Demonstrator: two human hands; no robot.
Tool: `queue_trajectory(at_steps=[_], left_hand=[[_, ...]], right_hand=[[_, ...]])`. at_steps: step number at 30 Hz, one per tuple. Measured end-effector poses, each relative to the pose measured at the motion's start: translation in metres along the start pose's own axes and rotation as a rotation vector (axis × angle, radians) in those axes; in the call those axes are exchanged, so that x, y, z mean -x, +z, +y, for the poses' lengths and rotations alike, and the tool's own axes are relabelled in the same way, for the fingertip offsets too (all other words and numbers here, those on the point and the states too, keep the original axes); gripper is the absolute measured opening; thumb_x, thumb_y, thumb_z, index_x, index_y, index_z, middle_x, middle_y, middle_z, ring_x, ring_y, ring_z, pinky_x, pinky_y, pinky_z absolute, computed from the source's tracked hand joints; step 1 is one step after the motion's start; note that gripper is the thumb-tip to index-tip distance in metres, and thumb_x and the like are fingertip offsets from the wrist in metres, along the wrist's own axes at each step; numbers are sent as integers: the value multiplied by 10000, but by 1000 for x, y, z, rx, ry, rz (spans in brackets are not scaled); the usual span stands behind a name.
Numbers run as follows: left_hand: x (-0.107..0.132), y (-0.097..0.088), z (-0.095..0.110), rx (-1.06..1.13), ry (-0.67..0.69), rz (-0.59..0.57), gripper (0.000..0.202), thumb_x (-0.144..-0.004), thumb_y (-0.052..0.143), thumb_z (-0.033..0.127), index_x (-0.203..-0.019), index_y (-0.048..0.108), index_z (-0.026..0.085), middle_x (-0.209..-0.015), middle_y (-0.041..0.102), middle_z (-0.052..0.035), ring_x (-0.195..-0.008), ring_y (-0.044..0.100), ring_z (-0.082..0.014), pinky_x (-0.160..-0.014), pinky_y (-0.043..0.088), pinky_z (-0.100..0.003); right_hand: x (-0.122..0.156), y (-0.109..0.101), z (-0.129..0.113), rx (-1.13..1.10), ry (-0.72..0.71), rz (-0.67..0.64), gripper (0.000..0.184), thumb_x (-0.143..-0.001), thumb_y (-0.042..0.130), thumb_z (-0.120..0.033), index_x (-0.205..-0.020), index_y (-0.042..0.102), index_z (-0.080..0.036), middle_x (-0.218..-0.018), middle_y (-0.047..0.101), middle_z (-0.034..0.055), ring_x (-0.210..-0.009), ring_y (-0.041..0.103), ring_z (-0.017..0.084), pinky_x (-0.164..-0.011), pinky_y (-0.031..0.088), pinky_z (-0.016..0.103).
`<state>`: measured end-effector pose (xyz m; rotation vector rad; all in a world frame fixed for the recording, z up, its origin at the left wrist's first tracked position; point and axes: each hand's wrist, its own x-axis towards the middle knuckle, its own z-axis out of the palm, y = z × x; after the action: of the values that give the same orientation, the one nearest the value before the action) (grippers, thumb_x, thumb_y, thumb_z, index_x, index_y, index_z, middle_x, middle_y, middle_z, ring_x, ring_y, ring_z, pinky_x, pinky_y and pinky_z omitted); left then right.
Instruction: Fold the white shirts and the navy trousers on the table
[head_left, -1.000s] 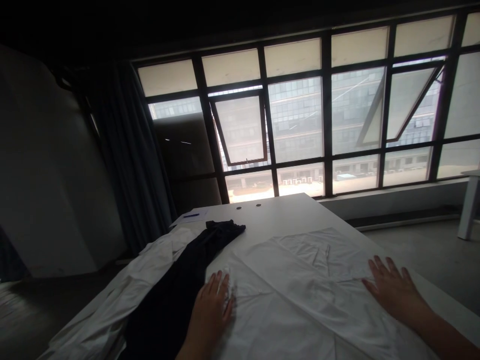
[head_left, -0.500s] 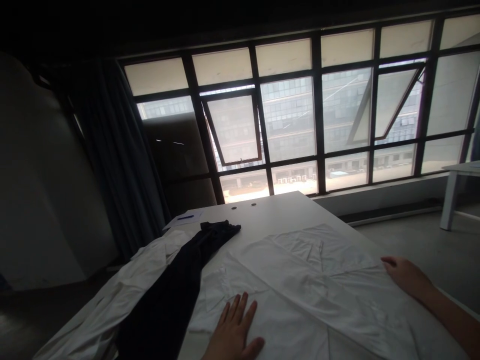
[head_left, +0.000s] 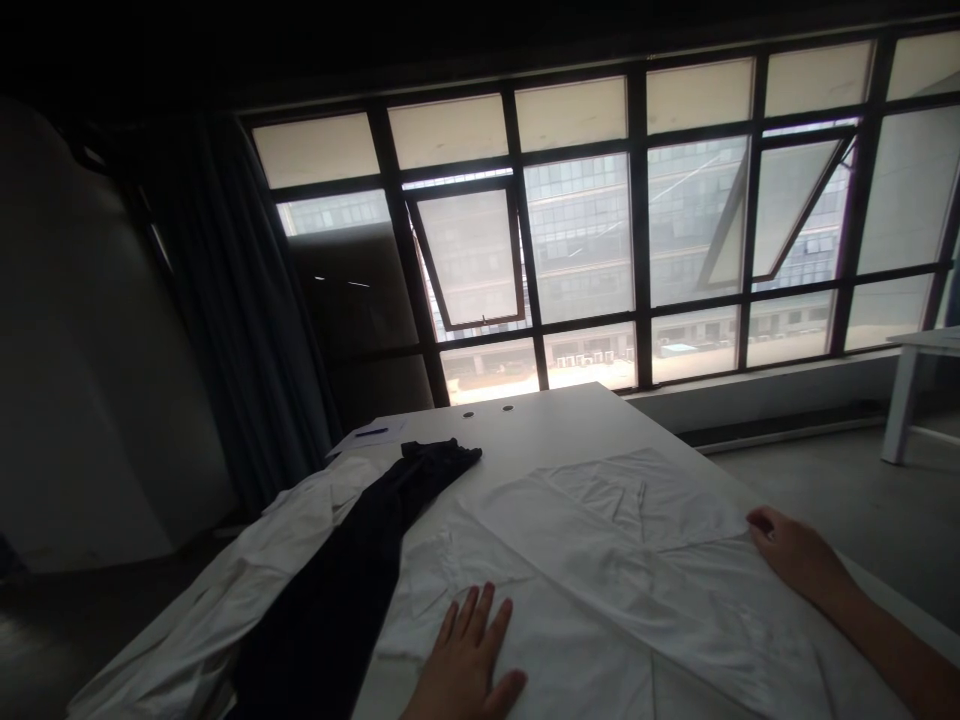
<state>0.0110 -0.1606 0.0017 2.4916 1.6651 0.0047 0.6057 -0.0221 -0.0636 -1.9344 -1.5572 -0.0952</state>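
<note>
While the left hand [head_left: 463, 652] lies flat with its fingers spread apart, the right hand [head_left: 796, 558] rests with its fingers close together and lightly curled, their tips at the edge of a folded flap [head_left: 622, 500] of a white sheet [head_left: 547, 620]. Neither hand pinches the cloth. The sheet lies across the near part of a white table [head_left: 555, 425], running lengthwise from the person toward the window [head_left: 585, 240]. Its flap narrows to a blunt corner pointing at the far end, and one long crease slants from mid-table toward the right hand. Past that hand, a narrow strip of bare tabletop runs along the table's right edge, while a wider stretch of bare tabletop lies beyond the flap. Left of the sheet, a long navy garment [head_left: 337, 570] lies parallel to the table's left side, its end pointing away from the person. Crumpled white cloth [head_left: 247, 565] bunches against it and hangs over the left edge. Near the far end lie a sheet of paper [head_left: 382, 432] and a blue pen [head_left: 371, 432], and a small white side table [head_left: 911, 385] stands well apart on the right.
</note>
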Motion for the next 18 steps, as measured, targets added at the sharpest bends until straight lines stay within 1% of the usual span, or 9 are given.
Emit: queue_trajectory(at_steps=[3, 6, 9, 11, 14, 16, 18], left_hand=[[0, -3, 1, -11, -4, -19, 759, -951, 385, 725, -1578, 191, 343, -1644, 82, -72, -1508, 92, -377, -1203, 180, -618], [0, -4, 1, -17, 3, -23, 766, -950, 347, 744, -1579, 187, 338, -1644, 86, -76, -1507, 88, -374, -1202, 182, -618], [0, -2, 0, -15, 9, -15, 766, -946, 324, 758, -1577, 185, 347, -1644, 84, -73, -1507, 84, -371, -1202, 180, -620], [-1, 0, -2, -15, 0, -6, 780, -938, 325, 768, -1576, 191, 340, -1643, 68, -82, -1507, 77, -371, -1203, 183, -613], [-2, 2, -4, -18, -12, 4, 821, -923, 324, 789, -1578, 187, 314, -1642, 50, -94, -1508, 66, -373, -1205, 183, -602], [-2, 3, -3, -16, -50, 1, 838, -907, 334, 807, -1574, 192, 319, -1641, 62, -90, -1506, 60, -387, -1199, 160, -626], [-1, 2, -1, -8, -111, -10, 842, -889, 376, 814, -1567, 204, 345, -1642, 72, -80, -1501, 48, -412, -1183, 133, -665]], right_hand=[[1, 0, -5, -59, -3, -82, 342, -813, 476, -444, -978, 647, -198, -898, 744, 106, -800, 705, 270, -718, 500, 351], [0, -1, -5, -74, 29, -111, 343, -823, 455, -431, -998, 636, -197, -893, 741, 106, -786, 705, 264, -707, 493, 351], [-3, -5, -5, -21, 67, -130, 329, -821, 458, -423, -973, 644, -199, -870, 737, 106, -752, 697, 268, -697, 489, 366], [-5, -10, -8, 57, 53, -97, 327, -817, 456, -405, -958, 658, -191, -890, 733, 121, -788, 692, 284, -717, 491, 385], [1, -17, -24, 167, -36, -32, 379, -837, 430, -401, -1003, 687, -178, -1030, 719, 156, -931, 676, 317, -809, 497, 431], [13, -16, -40, 178, -118, -81, 454, -870, 413, -463, -1095, 694, -187, -1163, 695, 162, -1027, 659, 327, -873, 498, 459], [32, -8, -57, 164, -174, -169, 557, -874, 416, -588, -1201, 682, -225, -1300, 652, 148, -1143, 622, 345, -940, 486, 498]])
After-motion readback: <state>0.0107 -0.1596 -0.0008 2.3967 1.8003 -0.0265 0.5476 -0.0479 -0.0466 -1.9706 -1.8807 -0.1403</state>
